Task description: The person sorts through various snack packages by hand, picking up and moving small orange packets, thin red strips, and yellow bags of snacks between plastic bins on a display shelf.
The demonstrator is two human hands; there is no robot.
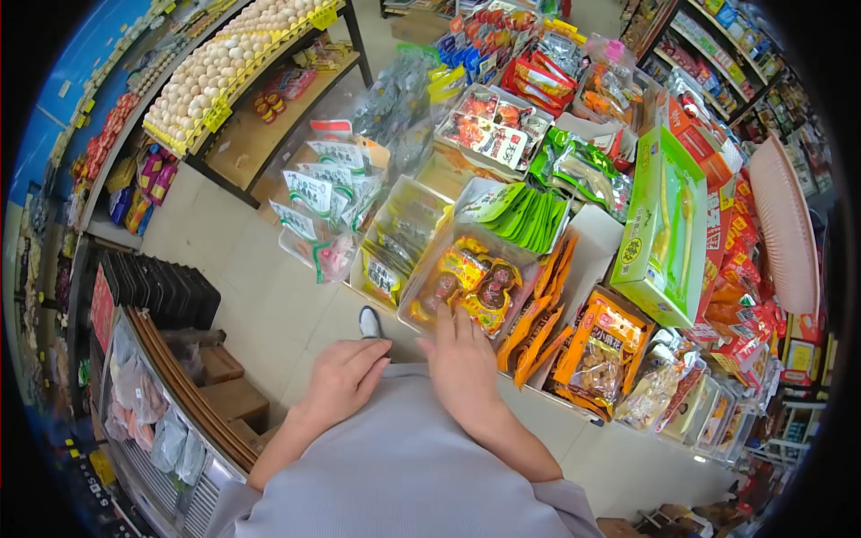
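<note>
My right hand rests with its fingertips at the near edge of a clear bin of yellow snack packets. Its fingers are stretched out, and nothing shows in them. In front of my body, my left hand hovers over the floor, fingers bent and close together; whether they hold anything is hidden. Orange snack bags stand just right of my right hand. Behind the yellow packets are green packets, and to their left a bin of clear-wrapped packets.
Egg trays top a shelf at the upper left. Black crates and cardboard boxes stand at the left. A green box and a pink basket are at the right. A shoe shows on the tiled floor.
</note>
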